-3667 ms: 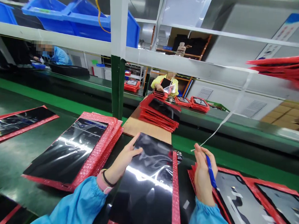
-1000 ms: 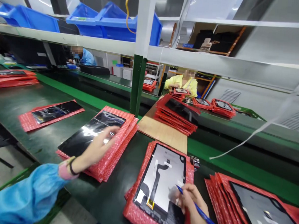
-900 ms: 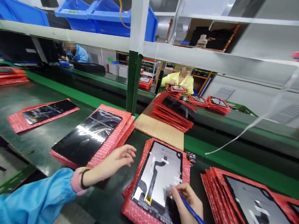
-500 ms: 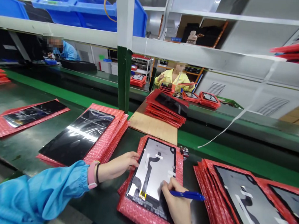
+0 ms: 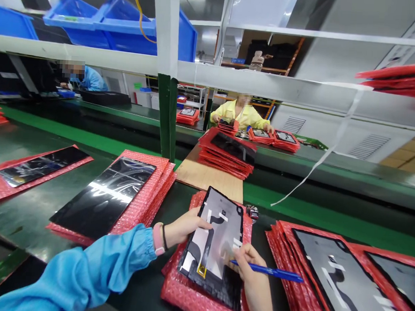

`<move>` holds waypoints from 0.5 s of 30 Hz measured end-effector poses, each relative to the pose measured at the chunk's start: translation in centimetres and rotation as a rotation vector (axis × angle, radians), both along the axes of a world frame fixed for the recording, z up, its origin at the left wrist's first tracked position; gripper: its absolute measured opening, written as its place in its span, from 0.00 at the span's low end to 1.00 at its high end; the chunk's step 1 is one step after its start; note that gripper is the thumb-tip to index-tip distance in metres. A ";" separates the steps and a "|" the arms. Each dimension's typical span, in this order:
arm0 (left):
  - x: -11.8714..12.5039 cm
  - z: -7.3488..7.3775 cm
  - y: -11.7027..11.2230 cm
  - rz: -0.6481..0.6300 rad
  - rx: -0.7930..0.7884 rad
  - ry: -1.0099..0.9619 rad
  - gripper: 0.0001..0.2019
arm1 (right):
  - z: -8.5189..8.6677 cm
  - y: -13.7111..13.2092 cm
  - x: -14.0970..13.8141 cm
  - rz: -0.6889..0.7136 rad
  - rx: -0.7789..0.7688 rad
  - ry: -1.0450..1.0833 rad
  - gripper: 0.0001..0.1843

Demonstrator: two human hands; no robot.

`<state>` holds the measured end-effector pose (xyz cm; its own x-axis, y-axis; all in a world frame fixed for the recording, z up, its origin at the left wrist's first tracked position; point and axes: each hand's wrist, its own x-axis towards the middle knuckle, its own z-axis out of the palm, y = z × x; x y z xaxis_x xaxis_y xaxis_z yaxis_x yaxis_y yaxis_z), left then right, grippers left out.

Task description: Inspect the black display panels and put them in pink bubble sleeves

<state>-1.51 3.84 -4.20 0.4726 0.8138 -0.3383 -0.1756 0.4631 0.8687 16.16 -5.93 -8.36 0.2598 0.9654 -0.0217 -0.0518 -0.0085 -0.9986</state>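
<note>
A tablet screen panel (image 5: 219,250), its grey back facing up with a dark flex cable and white tape strips, is tilted above a stack of red bubble-wrap sleeves (image 5: 181,292). My left hand (image 5: 185,225) grips the panel's left edge, thumb on the grey back and fingers hidden underneath. Between the fingers of my right hand (image 5: 253,266) is a blue pen (image 5: 274,272), at the panel's right edge. Whether that hand also touches the panel, I cannot tell.
Black screens on red sleeves (image 5: 107,191) lie to the left. More grey-backed panels (image 5: 341,271) are stacked at right. Behind stands a pile of red sleeves (image 5: 225,152) on a wooden board (image 5: 209,176), beside a green-white post (image 5: 166,110). Two people work across the bench.
My left hand has moved from beside the panel onto its left edge, and that side is now raised. My right hand keeps the pen, which has swung slightly.
</note>
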 end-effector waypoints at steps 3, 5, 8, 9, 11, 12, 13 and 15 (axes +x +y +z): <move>0.6 0.2 -0.1 0.032 0.031 0.004 0.18 | 0.3 -0.3 1.4 -0.088 0.067 0.025 0.21; 0.3 1.1 -0.1 0.065 0.083 -0.003 0.19 | 0.9 -0.5 2.7 -0.154 0.114 0.041 0.17; -0.3 3.2 0.1 0.150 0.191 -0.011 0.19 | 2.5 -0.7 4.4 -0.240 0.182 0.097 0.17; -0.4 3.9 0.2 0.175 0.222 -0.012 0.19 | 3.1 -0.7 4.8 -0.265 0.206 0.115 0.18; -0.5 5.2 0.3 0.209 0.278 -0.019 0.20 | 4.4 -0.5 5.1 -0.302 0.237 0.149 0.21; -0.5 5.7 0.4 0.222 0.300 -0.027 0.21 | 5.0 -0.4 5.1 -0.307 0.243 0.160 0.23; -0.5 6.1 0.4 0.232 0.321 -0.038 0.21 | 5.6 -0.2 5.0 -0.304 0.241 0.167 0.25; -0.4 6.8 0.4 0.240 0.373 -0.063 0.20 | 6.8 0.1 4.6 -0.278 0.212 0.168 0.28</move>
